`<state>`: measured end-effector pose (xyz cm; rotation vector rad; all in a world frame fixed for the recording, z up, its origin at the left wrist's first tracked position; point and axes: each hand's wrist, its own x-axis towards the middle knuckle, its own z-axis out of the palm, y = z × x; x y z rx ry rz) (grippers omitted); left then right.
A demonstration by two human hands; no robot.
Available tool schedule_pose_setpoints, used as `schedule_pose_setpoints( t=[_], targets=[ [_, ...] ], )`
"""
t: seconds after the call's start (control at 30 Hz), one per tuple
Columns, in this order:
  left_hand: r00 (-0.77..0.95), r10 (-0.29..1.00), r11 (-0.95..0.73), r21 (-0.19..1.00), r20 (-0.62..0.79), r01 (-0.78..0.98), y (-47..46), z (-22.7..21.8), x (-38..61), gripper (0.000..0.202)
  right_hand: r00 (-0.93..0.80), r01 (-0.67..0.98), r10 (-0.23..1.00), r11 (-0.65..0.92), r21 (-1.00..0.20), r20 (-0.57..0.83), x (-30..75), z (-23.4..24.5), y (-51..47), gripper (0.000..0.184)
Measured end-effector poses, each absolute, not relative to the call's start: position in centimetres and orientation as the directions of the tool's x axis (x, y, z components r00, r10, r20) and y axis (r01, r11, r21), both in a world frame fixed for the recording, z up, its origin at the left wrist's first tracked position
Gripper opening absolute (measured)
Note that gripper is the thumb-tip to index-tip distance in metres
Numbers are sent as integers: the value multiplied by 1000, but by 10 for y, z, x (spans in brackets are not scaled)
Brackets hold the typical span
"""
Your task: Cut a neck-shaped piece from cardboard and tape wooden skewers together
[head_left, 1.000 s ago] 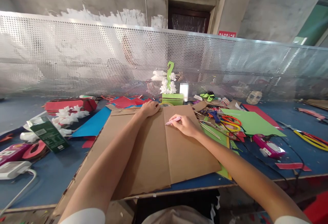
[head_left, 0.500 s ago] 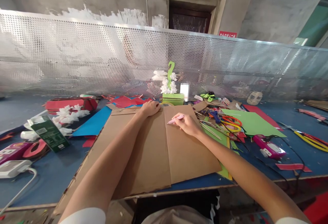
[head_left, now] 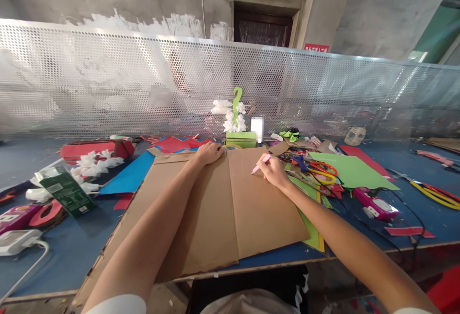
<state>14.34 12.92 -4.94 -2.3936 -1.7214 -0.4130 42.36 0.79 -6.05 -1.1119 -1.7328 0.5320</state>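
Observation:
A large folded sheet of brown cardboard (head_left: 201, 218) lies on the blue table, with a crease running down its middle. My left hand (head_left: 209, 154) rests on the cardboard near its far edge, fingers pointing right and slightly bent, holding nothing I can see. Closed around a pink pen (head_left: 261, 164), my right hand (head_left: 275, 172) is over the cardboard's right panel. The pen's tip points down and left, at or just above the surface. A faint line shows on the panel to the left of the tip.
Behind the cardboard stands a green stand with white flowers (head_left: 235, 121). A green carton (head_left: 70, 193) and blue paper (head_left: 127, 172) are left. To the right lie scissors (head_left: 325, 172), green paper (head_left: 354, 170) and a purple power strip (head_left: 375, 204). A perforated metal screen (head_left: 143, 74) closes the back.
My right hand has moved to the right with the pen, from near the crease to further across the right panel. My left hand stays on the cardboard. The view has shifted slightly.

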Motion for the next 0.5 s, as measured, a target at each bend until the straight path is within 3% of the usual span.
schedule_pose_setpoints(
  t=[0.33,0.5],
  targets=[
    [294,902,-319,29,317,947,133,-52,143,46,-397,349,806,575,-740,439,401,-62,0,30],
    [291,903,-315,26,315,949,133,-52,143,45,-380,330,821,551,-767,426,396,-58,-6,32]
  ],
)
